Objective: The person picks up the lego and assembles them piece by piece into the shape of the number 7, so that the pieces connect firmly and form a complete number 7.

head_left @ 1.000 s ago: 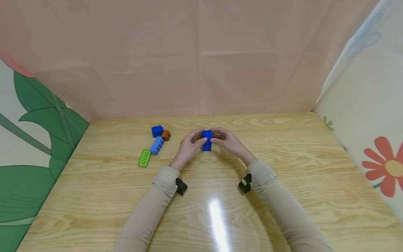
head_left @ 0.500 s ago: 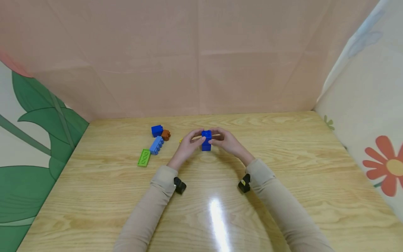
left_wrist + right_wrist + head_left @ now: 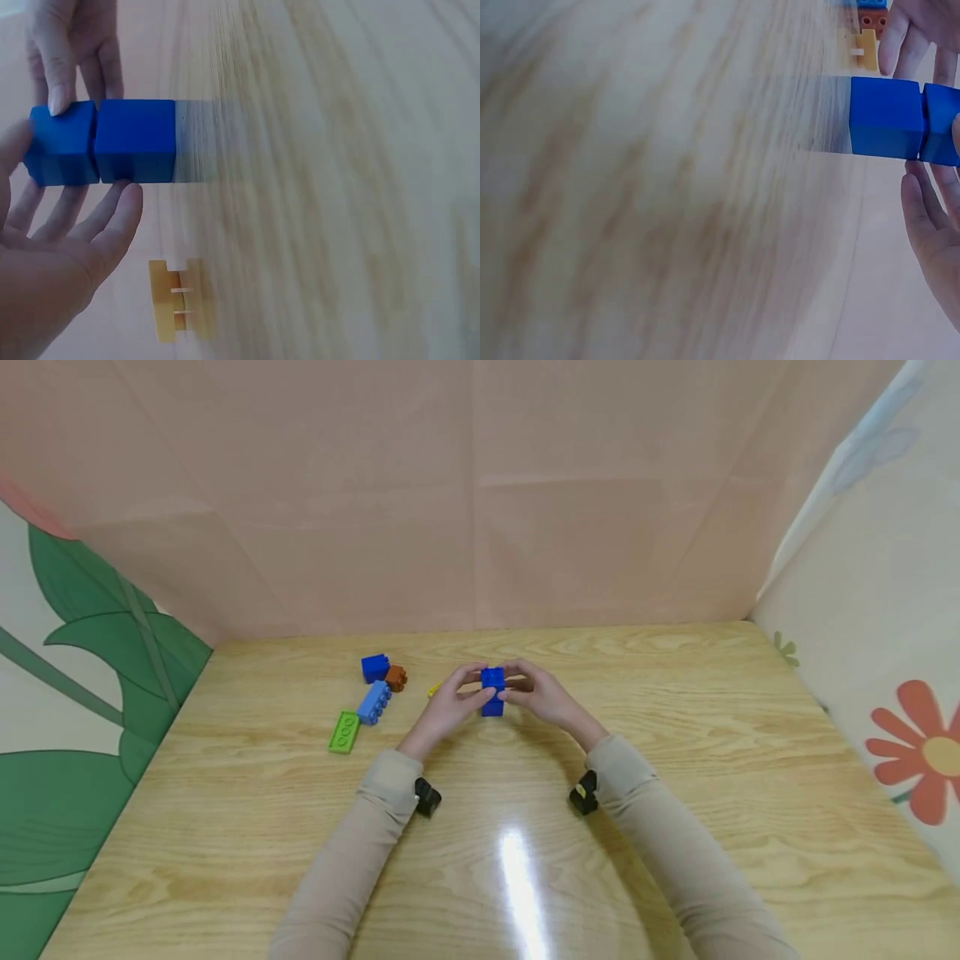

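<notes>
Two dark blue toy building bricks stand stacked on the table, the upper brick (image 3: 492, 677) with its studs facing up and the lower brick (image 3: 492, 710) beneath it. A thin dark seam runs between the upper brick (image 3: 64, 142) and the lower brick (image 3: 136, 141) in the left wrist view. From the left side, my left hand (image 3: 447, 703) holds the upper brick between thumb and fingers. My right hand (image 3: 546, 697) grips the same brick from the right. The right wrist view cuts off part of the upper brick (image 3: 940, 124). Some fingertips are hidden behind the stack.
Left of my hands lie a blue brick (image 3: 373, 669), a brown-orange brick (image 3: 396, 678), a light blue long brick (image 3: 374, 702) and a green flat piece (image 3: 344, 732). A yellow piece (image 3: 180, 300) lies near my left hand. Pink cloth (image 3: 480, 527) hangs behind the table.
Both hands stay at the blue stack almost unmoved. The head view has shifted slightly, and a little more of the yellow piece shows beside my left hand.
</notes>
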`<state>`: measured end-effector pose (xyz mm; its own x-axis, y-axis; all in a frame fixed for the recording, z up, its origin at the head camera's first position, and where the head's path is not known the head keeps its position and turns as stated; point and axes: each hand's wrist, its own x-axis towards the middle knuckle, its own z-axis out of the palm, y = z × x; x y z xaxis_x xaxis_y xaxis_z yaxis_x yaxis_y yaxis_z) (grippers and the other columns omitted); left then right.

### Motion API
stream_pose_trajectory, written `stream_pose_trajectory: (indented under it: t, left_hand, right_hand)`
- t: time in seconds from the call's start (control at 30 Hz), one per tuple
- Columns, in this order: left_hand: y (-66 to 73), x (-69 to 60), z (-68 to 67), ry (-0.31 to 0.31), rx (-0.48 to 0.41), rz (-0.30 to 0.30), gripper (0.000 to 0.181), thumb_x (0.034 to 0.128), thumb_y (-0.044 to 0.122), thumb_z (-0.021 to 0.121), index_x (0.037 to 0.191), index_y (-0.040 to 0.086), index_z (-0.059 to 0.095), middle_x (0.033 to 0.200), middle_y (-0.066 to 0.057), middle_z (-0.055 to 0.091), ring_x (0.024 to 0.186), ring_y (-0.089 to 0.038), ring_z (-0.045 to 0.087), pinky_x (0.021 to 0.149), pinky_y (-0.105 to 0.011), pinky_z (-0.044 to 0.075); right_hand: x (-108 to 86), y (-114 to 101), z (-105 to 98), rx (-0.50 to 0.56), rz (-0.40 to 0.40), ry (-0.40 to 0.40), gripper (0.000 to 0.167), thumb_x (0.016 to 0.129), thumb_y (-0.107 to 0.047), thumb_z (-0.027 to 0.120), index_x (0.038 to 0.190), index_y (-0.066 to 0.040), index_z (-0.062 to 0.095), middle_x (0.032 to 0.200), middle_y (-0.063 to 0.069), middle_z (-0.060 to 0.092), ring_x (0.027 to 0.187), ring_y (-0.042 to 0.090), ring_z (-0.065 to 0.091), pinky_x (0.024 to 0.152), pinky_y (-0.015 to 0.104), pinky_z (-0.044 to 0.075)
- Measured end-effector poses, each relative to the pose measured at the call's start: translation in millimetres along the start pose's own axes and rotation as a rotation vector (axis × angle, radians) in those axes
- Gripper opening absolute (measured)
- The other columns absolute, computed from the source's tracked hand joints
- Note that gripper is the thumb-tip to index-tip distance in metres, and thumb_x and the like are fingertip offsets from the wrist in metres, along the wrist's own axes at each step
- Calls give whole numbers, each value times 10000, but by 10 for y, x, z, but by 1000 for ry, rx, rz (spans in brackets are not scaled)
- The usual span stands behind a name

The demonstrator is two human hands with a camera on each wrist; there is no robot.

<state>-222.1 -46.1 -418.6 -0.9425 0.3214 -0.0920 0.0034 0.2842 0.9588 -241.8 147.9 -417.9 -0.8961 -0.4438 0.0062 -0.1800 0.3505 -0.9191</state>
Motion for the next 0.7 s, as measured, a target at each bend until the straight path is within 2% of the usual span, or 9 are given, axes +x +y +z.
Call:
stream_pose_trajectory:
  t: [0.17,0.37,0.6,0.7]
  left_hand:
    - [-3,-8,-2,10,17,23,507,973,408,511,1430,210,415,1435,-103,456,1318,-304,473,1037,-468,461]
    - [9,-27,-9,5,18,19,484,971,405,517,1415,238,421,1437,-93,446,1307,-318,482,1017,-477,473]
    - [43,-22,-11,18,64,7,457,976,387,518,1398,227,445,1432,-99,465,1315,-307,475,1033,-472,463]
    - [46,-17,-15,37,84,19,441,973,367,531,1375,195,475,1418,-94,486,1318,-287,475,1055,-454,452]
  right_hand:
    - [-4,4,0,-9,-21,-13,409,948,-56,567,1333,12,448,1342,246,497,1283,445,476,1042,496,455]
    - [-9,5,4,-10,-13,-21,407,952,-59,561,1338,-1,445,1355,235,503,1291,432,474,1048,500,449]
    - [-24,-26,15,-13,21,14,457,966,-176,568,1382,-40,438,1408,203,476,1283,419,490,1037,494,460]
    - [-20,-26,28,-21,-5,27,447,970,-156,556,1386,-34,449,1399,205,489,1278,404,499,1046,481,457]
